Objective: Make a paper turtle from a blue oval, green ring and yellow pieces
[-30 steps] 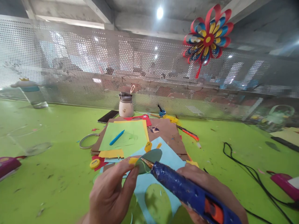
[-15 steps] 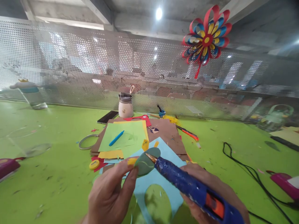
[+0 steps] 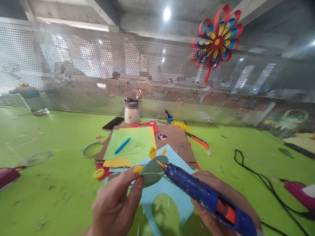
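Note:
My left hand [image 3: 115, 205] pinches a dark green leaf-shaped paper cutout [image 3: 152, 172] between thumb and fingers, holding it up over the table. My right hand [image 3: 221, 200] grips a blue hot glue gun [image 3: 204, 198] with an orange trigger; its metal tip touches the top right edge of the cutout. Below them lies a light blue paper sheet [image 3: 169, 193] with an oval hole cut out. A small yellow paper piece [image 3: 138, 169] sits just beside my left thumb.
A stack of green, yellow and brown paper [image 3: 133, 144] with a blue pen [image 3: 122, 145] lies ahead. A phone [image 3: 113, 123], white jar [image 3: 132, 111], tape ring [image 3: 92, 148], orange knife [image 3: 198, 140], black cable [image 3: 261, 182] and pink tools [image 3: 299, 193] surround it. A paper flower [image 3: 216, 41] hangs on the mesh fence.
The glue gun tip has travelled from the cutout's lower left up to its top right edge. My left hand has tilted the cutout slightly.

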{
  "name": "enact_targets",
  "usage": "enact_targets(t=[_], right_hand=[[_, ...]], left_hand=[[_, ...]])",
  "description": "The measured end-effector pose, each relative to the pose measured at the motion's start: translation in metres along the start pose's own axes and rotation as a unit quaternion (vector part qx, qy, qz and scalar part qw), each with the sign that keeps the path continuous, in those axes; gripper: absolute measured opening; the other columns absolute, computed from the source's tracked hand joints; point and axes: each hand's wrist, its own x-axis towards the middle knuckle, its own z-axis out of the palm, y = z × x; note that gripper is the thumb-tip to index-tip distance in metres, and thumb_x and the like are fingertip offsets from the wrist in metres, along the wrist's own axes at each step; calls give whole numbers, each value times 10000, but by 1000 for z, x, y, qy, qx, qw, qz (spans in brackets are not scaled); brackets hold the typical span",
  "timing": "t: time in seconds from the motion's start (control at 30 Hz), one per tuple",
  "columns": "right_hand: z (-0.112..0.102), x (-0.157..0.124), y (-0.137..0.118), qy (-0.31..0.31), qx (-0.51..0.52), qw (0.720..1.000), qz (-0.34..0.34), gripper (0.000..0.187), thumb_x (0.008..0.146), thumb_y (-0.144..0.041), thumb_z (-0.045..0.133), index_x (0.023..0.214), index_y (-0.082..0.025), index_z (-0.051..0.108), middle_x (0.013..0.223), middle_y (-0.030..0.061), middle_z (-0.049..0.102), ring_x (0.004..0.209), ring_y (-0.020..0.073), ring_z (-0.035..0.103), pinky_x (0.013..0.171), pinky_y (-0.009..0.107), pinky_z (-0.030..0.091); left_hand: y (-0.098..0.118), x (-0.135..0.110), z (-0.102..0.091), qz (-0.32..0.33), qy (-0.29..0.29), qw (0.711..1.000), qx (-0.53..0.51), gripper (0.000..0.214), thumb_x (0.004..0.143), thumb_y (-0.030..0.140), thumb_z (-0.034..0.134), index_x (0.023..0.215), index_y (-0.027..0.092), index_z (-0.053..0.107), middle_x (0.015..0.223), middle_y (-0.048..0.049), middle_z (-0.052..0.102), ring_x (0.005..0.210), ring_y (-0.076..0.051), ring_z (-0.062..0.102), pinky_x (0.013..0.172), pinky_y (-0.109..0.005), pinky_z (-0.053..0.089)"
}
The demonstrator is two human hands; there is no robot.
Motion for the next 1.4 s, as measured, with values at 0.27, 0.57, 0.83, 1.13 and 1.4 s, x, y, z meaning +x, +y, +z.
enact_targets(t=[0.27, 0.57, 0.83, 1.13, 1.4], right_hand=[[3, 2, 27, 132, 41, 990, -9, 282, 838, -137, 590, 1098, -246, 589, 951, 56, 676, 807, 236, 686, 693, 322, 587], [28, 13, 95, -168, -116, 971, 122, 377, 751, -56, 556, 1089, -168, 680, 983, 97, 665, 903, 243, 654, 816, 348, 521], [4, 22, 71, -251, -108, 957, 98, 406, 767, -90, 585, 1147, -199, 679, 1147, 103, 670, 1097, 271, 594, 949, 433, 481], [5, 65, -32, -55, 54, 997, -11, 99, 881, -153, 576, 962, -191, 620, 901, 23, 593, 801, 151, 557, 709, 300, 476], [21, 63, -36, -29, 59, 998, 2, 105, 837, -141, 619, 928, -193, 618, 843, 14, 559, 790, 166, 532, 702, 342, 458]], left_hand=[[0, 8, -1, -139, -10, 983, -119, 96, 824, 204, 628, 733, 203, 657, 598, 51, 626, 471, -84, 558, 432, -124, 463], [0, 12, -3, -180, 25, 965, -189, 94, 800, 185, 636, 709, 182, 660, 590, 36, 630, 464, -91, 570, 448, -138, 489], [1, 13, -8, -171, 26, 965, -198, 102, 815, 176, 619, 718, 178, 652, 575, 32, 629, 468, -98, 579, 448, -147, 489], [-3, 1, -1, -86, 40, 989, -115, 90, 824, 133, 619, 785, 214, 615, 578, 74, 557, 468, -69, 499, 467, -140, 419], [-5, -3, -1, -65, 24, 991, -117, 130, 844, 101, 593, 846, 231, 592, 653, 74, 579, 517, -70, 511, 514, -148, 425]])
